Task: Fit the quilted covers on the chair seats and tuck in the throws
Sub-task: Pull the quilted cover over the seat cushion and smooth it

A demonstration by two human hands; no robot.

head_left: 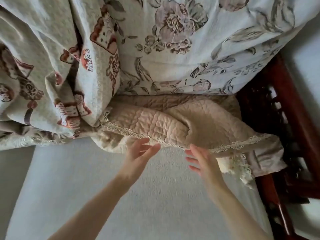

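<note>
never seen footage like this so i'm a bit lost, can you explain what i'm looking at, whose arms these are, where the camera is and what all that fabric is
There is no machine here. A person wears a wide-angle camera on the head, so this single picture looks down along their own bare arms. The left hand and right hand are both open, fingers straight, reaching to the lace edge of a beige quilted cover, which lies rumpled below the throws. Neither hand grips anything; whether the fingertips touch the lace is unclear. Above hangs a floral throw, and to its left a second throw with reddish patterns. The dark red wooden chair frame shows at the right.
</note>
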